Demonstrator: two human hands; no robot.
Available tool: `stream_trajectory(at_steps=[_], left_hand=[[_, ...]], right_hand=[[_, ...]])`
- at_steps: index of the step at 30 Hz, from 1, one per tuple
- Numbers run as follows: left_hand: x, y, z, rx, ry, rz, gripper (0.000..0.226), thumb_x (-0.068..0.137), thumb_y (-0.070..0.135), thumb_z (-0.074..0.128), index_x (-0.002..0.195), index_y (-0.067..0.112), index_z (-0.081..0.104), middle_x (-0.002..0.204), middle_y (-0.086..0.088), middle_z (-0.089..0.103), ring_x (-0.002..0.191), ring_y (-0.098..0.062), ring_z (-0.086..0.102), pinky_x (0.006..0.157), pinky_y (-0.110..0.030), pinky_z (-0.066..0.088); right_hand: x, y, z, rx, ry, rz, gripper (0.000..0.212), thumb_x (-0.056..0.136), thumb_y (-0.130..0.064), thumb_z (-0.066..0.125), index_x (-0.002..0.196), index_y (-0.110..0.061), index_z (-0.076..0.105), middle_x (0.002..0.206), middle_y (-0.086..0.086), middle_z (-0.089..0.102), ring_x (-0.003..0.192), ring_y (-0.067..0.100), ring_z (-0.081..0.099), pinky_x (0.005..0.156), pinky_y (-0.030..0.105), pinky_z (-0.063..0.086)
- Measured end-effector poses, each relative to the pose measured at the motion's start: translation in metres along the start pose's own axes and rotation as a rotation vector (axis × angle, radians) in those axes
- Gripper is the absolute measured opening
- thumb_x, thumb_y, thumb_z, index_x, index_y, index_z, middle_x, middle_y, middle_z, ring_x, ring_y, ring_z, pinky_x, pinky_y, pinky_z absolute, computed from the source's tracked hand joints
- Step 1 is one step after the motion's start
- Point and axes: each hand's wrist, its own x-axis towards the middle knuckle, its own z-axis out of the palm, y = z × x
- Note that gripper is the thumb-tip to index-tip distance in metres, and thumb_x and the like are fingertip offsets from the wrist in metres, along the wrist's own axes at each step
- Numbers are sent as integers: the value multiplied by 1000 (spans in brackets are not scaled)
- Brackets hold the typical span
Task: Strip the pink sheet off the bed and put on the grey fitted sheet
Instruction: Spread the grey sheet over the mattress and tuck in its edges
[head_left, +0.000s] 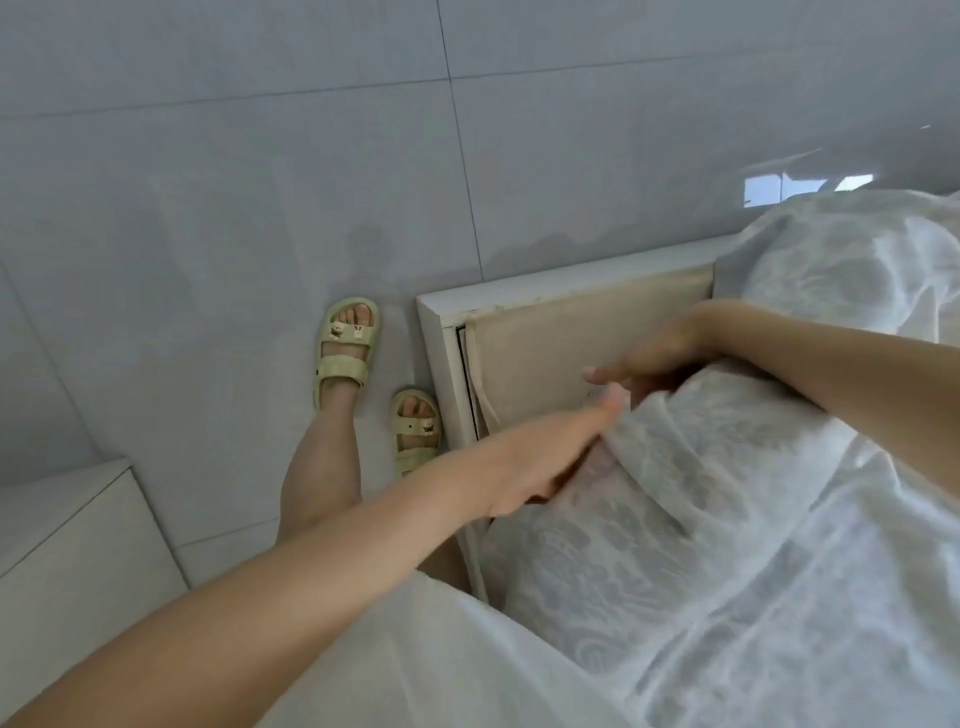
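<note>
A pale grey sheet (727, 519) with a woven pattern lies bunched over the bed and stops short of the corner. The beige mattress (545, 338) is bare at that corner, inside the white bed frame (441, 353). My left hand (545, 457) reaches in from the lower left, its fingers curled under the sheet's edge. My right hand (654, 353) comes from the right and holds the same edge a little farther along, one finger pointing out over the mattress. No pink sheet is in view.
I stand at the bed's corner on a grey tiled floor (260, 208), with my feet in pale green sandals (345, 353) close to the frame. A white cabinet (62, 545) stands at the lower left.
</note>
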Motion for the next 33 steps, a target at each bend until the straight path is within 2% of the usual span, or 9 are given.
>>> stream_trajectory(at_steps=[2, 4, 8, 12, 19, 25, 29, 31, 33], left_hand=[[0, 3, -24, -121, 227, 57, 60, 93, 62, 27, 118, 17, 58, 107, -2, 65, 99, -17, 62, 95, -39, 49], [2, 6, -40, -44, 327, 185, 59, 93, 63, 25, 126, 23, 53, 114, 2, 61, 104, -13, 60, 95, -39, 48], [4, 13, -56, 122, 177, 163, 63, 91, 66, 14, 119, 34, 60, 123, 12, 61, 106, 0, 56, 87, -18, 41], [26, 9, -82, 23, 196, 97, 78, 86, 74, 11, 131, 29, 55, 133, 6, 56, 121, -11, 51, 108, -34, 34], [46, 3, -121, -138, 152, -23, 98, 84, 75, -4, 122, 11, 60, 124, -16, 61, 117, -31, 56, 92, -37, 42], [18, -41, -121, -264, 718, 136, 62, 100, 51, 18, 91, 10, 64, 96, -10, 66, 80, -15, 60, 70, -25, 47], [5, -85, -81, -238, 571, -27, 59, 101, 46, 17, 111, 8, 61, 112, -10, 63, 103, -20, 59, 98, -36, 44], [2, -95, -61, -325, 482, -1, 56, 101, 44, 16, 123, 11, 56, 116, -4, 61, 101, -11, 58, 96, -26, 44], [-1, -99, -48, -370, 412, 65, 41, 101, 41, 21, 106, 23, 57, 109, 4, 62, 89, 5, 57, 84, -11, 43]], right_hand=[[-9, -57, -27, -8, 46, 150, 80, 85, -75, 34, 99, -5, 71, 99, 5, 73, 92, 18, 68, 97, 34, 46], [2, -74, -40, -16, 74, 85, 84, 79, -79, 38, 111, -8, 68, 112, 7, 69, 105, 22, 65, 105, 40, 42], [9, -92, -55, 25, 102, 45, 88, 83, -78, 30, 108, -4, 70, 107, 12, 71, 100, 26, 66, 95, 39, 48], [-8, -107, -68, 100, 177, -164, 92, 86, -77, 6, 108, -15, 70, 111, 4, 71, 109, 21, 62, 104, 34, 40], [-16, -118, -55, -49, 242, -374, 85, 84, -76, 3, 117, -31, 66, 117, -8, 66, 113, 10, 58, 110, 35, 31], [-2, -125, -43, 48, 345, -306, 80, 80, -82, 13, 101, -33, 72, 108, -10, 67, 101, 10, 61, 103, 33, 38], [-11, -122, -33, 2, 369, -346, 78, 81, -80, 14, 97, -32, 73, 101, -11, 70, 96, 9, 63, 99, 31, 39], [-22, -114, -24, 17, 393, -371, 76, 80, -78, 16, 93, -31, 74, 95, -12, 72, 91, 8, 65, 93, 28, 42], [-36, -95, -18, 61, 431, -370, 73, 76, -80, 19, 88, -35, 75, 91, -17, 72, 90, 5, 65, 91, 25, 43]])
